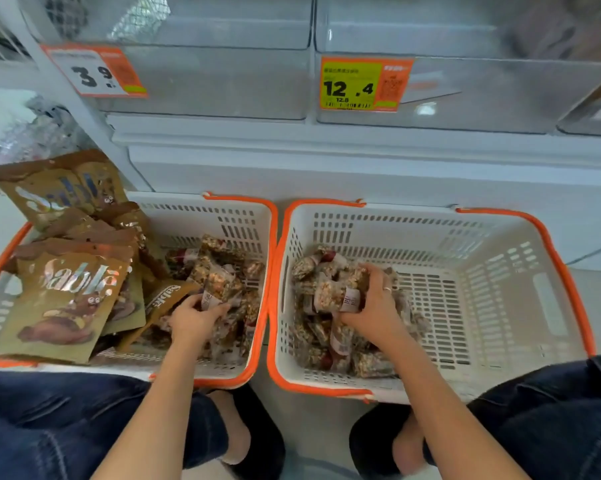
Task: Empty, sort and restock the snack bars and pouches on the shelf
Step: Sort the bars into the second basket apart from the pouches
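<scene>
Emptied shelf bins above | our left hand grips bars beside pouches | right hand clutches bars, sorting into right basket

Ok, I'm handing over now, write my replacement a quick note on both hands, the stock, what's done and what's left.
Left hand grips snack bars in the left basket, which also holds the brown pouches.
Right hand grips a snack bar on the pile in the right basket.
Done: the clear shelf bins above look emptied.
Left: move the remaining bars from the left basket to the right one, then restock the bins.
</scene>
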Demonstrator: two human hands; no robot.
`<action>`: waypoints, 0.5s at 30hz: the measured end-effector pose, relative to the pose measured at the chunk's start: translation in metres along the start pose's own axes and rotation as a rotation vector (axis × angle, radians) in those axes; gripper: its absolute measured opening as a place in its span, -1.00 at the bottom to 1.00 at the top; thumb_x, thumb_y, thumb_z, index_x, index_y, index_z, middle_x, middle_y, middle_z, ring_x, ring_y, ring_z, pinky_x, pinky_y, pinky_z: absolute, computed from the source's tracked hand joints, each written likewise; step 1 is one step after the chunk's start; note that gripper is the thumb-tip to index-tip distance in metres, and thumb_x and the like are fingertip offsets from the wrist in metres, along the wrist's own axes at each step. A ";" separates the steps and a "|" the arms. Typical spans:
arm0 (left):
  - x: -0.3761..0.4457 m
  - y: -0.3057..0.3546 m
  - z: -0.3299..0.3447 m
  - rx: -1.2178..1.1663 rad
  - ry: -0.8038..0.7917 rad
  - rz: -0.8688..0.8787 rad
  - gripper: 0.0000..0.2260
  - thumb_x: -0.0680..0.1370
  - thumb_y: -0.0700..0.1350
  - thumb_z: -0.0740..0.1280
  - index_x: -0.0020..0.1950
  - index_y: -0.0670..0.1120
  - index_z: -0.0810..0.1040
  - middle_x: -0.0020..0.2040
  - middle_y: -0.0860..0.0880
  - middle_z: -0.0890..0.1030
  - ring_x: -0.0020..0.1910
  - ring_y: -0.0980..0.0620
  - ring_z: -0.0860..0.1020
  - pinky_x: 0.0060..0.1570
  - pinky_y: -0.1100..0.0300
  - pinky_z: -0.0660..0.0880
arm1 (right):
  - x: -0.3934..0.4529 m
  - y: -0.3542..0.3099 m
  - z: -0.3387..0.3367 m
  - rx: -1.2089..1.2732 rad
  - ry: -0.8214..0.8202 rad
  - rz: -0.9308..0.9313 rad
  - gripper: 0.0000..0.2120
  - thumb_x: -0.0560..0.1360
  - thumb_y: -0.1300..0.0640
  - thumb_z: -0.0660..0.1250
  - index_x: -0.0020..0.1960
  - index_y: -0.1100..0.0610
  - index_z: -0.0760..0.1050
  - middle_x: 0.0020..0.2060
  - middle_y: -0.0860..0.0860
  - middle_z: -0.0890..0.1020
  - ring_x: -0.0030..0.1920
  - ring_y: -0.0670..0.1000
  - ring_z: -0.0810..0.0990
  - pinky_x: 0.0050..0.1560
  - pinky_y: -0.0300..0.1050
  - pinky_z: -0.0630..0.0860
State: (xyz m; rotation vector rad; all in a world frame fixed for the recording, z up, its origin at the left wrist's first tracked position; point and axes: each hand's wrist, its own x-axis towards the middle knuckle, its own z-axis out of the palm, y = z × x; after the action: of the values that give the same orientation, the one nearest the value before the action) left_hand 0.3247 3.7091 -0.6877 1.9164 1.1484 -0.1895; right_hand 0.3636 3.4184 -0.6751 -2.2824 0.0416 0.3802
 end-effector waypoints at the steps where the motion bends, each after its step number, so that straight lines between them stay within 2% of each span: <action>1: -0.015 0.011 0.000 -0.054 0.033 0.036 -0.49 0.38 0.00 0.52 0.27 -0.13 0.52 0.19 -0.10 0.57 0.19 -0.14 0.50 0.23 -0.03 0.43 | -0.001 -0.001 -0.001 0.006 0.011 -0.020 -0.10 0.31 0.02 0.53 0.46 -0.01 0.05 0.38 0.07 0.20 0.32 0.20 0.34 0.29 0.15 0.38; 2: -0.030 0.023 0.000 -0.104 0.056 0.081 -0.57 0.38 -0.01 0.52 0.19 -0.11 0.56 0.10 -0.04 0.59 0.14 -0.09 0.51 0.21 0.00 0.44 | -0.003 -0.003 -0.002 0.003 0.022 -0.040 -0.14 0.33 0.01 0.52 0.45 -0.01 0.08 0.39 0.07 0.21 0.33 0.19 0.32 0.32 0.14 0.36; 4: -0.062 0.045 0.005 -0.199 0.065 0.224 -0.81 0.40 -0.08 0.51 -0.05 -0.06 0.59 -0.15 0.06 0.57 -0.11 0.05 0.53 0.01 0.15 0.45 | -0.006 -0.005 -0.002 0.000 0.045 -0.071 -0.25 0.37 0.00 0.49 0.43 -0.01 0.17 0.39 0.06 0.24 0.33 0.15 0.33 0.32 0.11 0.36; 5: -0.076 0.053 0.008 -0.232 0.049 0.331 -0.81 0.40 -0.08 0.51 -0.05 -0.07 0.59 -0.19 0.05 0.56 -0.19 0.10 0.52 -0.08 0.22 0.46 | -0.006 -0.006 -0.001 -0.006 0.064 -0.083 -0.32 0.39 -0.01 0.47 0.40 0.00 0.23 0.38 0.07 0.27 0.32 0.15 0.35 0.30 0.09 0.38; 6: -0.091 0.062 0.013 -0.230 0.023 0.445 -0.70 0.39 -0.03 0.51 0.06 -0.08 0.60 -0.13 0.02 0.58 -0.16 0.11 0.53 -0.10 0.26 0.47 | -0.006 -0.008 -0.002 -0.004 0.082 -0.086 -0.40 0.42 -0.01 0.45 0.38 0.02 0.29 0.36 0.07 0.31 0.30 0.14 0.37 0.28 0.06 0.41; 8: -0.110 0.078 0.027 -0.066 -0.002 0.641 -0.50 0.38 0.12 0.48 0.27 -0.01 0.52 0.12 0.00 0.52 0.09 0.08 0.49 0.11 0.23 0.44 | -0.009 -0.020 -0.007 0.168 0.129 -0.048 -0.56 0.49 -0.03 0.37 0.31 0.04 0.37 0.29 0.05 0.41 0.28 0.09 0.43 0.22 -0.02 0.44; 10: -0.122 0.092 0.051 0.086 -0.083 0.711 -0.48 0.41 0.08 0.47 0.33 0.00 0.47 0.24 0.02 0.41 0.21 0.09 0.37 0.21 0.21 0.31 | -0.016 -0.040 -0.023 0.578 0.107 0.024 -0.68 0.57 -0.10 0.22 0.28 -0.01 0.41 0.24 0.00 0.48 0.25 0.05 0.48 0.14 -0.05 0.47; 12: -0.126 0.101 0.077 0.158 -0.258 0.739 -0.50 0.40 0.02 0.49 0.31 -0.04 0.49 0.27 -0.05 0.44 0.29 -0.01 0.37 0.23 0.20 0.29 | -0.020 -0.049 -0.040 1.004 0.014 0.129 -0.68 0.62 -0.12 0.08 0.31 -0.09 0.40 0.21 -0.02 0.52 0.20 0.05 0.52 0.10 0.02 0.49; 13: -0.126 0.101 0.086 0.200 -0.346 0.752 -0.50 0.38 0.01 0.50 0.29 -0.04 0.50 0.27 -0.07 0.47 0.32 -0.06 0.37 0.28 0.15 0.31 | -0.023 -0.050 -0.047 1.073 -0.037 0.135 -0.68 0.63 -0.11 0.05 0.33 -0.11 0.37 0.19 -0.04 0.53 0.19 0.04 0.52 0.13 0.04 0.48; 15: -0.120 0.097 0.095 0.285 -0.470 0.756 -0.43 0.36 -0.01 0.50 0.36 0.00 0.46 0.38 -0.06 0.42 0.43 -0.07 0.30 0.40 0.00 0.25 | -0.030 -0.047 -0.047 0.792 -0.018 0.002 -0.64 0.64 -0.07 0.06 0.42 -0.09 0.27 0.19 -0.18 0.47 0.26 -0.03 0.44 0.25 -0.03 0.41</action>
State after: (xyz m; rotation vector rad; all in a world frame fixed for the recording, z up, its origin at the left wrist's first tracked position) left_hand 0.3591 3.5425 -0.6255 2.2558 0.0566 -0.3704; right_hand 0.3542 3.4129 -0.6030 -1.4963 0.1560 0.3107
